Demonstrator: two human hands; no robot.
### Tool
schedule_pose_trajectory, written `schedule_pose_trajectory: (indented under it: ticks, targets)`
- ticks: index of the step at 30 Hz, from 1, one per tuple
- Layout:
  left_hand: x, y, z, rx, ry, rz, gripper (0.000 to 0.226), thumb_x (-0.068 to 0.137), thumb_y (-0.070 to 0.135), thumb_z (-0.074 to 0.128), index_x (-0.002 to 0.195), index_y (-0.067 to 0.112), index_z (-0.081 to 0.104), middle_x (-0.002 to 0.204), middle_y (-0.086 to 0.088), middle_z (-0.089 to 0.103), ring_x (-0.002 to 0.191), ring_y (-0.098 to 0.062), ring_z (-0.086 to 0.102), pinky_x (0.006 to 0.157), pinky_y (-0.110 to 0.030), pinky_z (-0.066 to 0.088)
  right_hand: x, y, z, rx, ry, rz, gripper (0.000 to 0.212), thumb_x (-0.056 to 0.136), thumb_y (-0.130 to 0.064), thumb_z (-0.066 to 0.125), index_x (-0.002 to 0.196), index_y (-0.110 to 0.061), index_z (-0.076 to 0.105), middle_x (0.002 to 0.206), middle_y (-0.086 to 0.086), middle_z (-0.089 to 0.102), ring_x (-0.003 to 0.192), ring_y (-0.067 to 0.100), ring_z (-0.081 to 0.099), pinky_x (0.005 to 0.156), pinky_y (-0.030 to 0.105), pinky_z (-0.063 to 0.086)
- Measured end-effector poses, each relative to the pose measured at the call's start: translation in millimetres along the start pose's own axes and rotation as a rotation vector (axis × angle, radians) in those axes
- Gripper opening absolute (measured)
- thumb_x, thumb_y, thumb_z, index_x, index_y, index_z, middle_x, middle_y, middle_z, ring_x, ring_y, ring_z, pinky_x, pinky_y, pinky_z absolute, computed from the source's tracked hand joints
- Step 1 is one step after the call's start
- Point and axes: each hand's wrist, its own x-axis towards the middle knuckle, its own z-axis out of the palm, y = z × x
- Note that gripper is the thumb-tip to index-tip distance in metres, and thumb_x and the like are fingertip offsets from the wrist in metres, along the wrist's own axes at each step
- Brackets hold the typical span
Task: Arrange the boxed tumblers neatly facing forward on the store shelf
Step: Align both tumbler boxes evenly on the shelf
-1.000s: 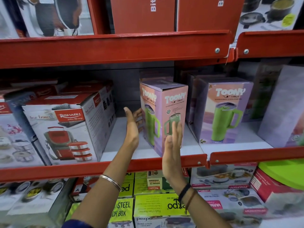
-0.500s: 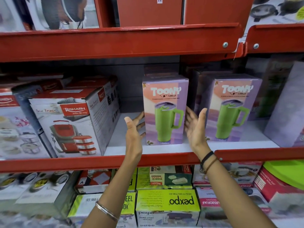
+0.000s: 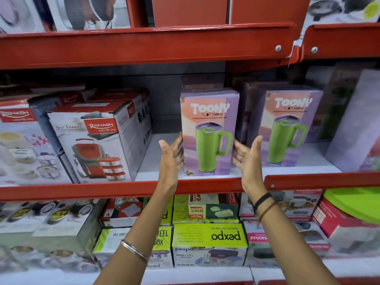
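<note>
A purple and orange Toony tumbler box [image 3: 207,112] with a green tumbler printed on it stands upright on the middle shelf [image 3: 82,191], its front toward me. A second matching tumbler box [image 3: 292,120] stands to its right, also front-on, with darker boxes behind it. My left hand [image 3: 170,155] is spread beside the first box's left side, fingertips at its edge. On the other side my right hand [image 3: 248,159] is spread the same way, palm toward the box. Neither hand grips it.
A Rishabh lunch-box carton [image 3: 96,140] stands left of a bare gap on the shelf. A plain purple box [image 3: 357,124] leans at the far right. The red upper shelf beam [image 3: 144,46] hangs low overhead. Pexpo boxes [image 3: 209,241] fill the shelf below.
The first tumbler box has been turned from corner-on to front-facing. My hands came off it and now sit spread at its two sides.
</note>
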Motion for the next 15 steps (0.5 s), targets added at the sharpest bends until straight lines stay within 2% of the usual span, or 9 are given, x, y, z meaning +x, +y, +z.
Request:
schedule_pose_trajectory:
  ticks: [4,8,12,15]
  targets:
    - [-17,3,-4,-0.002,-0.019,0.001,0.071,0.090,0.054,-0.008,0.142,0.029,0.034,0.154,-0.004,0.030,0.142,-0.030,0.029,0.116,-0.048,0.023,-16,0,-2,-0.015,0.030,-0.016,0.099,0.070,-0.081,0.025,0.127,-0.006,0.057,0.131,0.013,0.060,0.120,0.020,0.058,0.107,0.038,0.042]
    - [-29,6,-7,0.016,-0.042,0.012,0.073,0.087,0.059,-0.005,0.142,0.030,0.034,0.155,-0.004,0.028,0.142,-0.030,0.028,0.117,-0.048,0.023,-27,-2,-5,-0.032,0.072,-0.044,0.076,0.092,-0.060,0.018,0.125,-0.004,0.058,0.131,0.017,0.060,0.118,0.021,0.059,0.107,0.041,0.043]
    - [-38,11,-7,0.064,-0.067,0.027,0.082,0.075,0.070,0.004,0.141,0.032,0.034,0.155,-0.002,0.029,0.141,-0.029,0.030,0.116,-0.049,0.025,-34,-5,-2,-0.044,0.093,-0.036,0.071,0.094,-0.056,0.020,0.125,-0.005,0.058,0.132,0.016,0.059,0.123,0.025,0.056,0.108,0.043,0.041]
    - [-40,13,-6,0.113,-0.066,0.040,0.081,0.075,0.070,0.009,0.142,0.032,0.031,0.155,0.000,0.029,0.141,-0.027,0.030,0.115,-0.047,0.026,-32,-5,0,-0.030,0.070,-0.030,0.073,0.092,-0.061,0.021,0.126,-0.007,0.057,0.133,0.015,0.059,0.123,0.024,0.056,0.109,0.044,0.041]
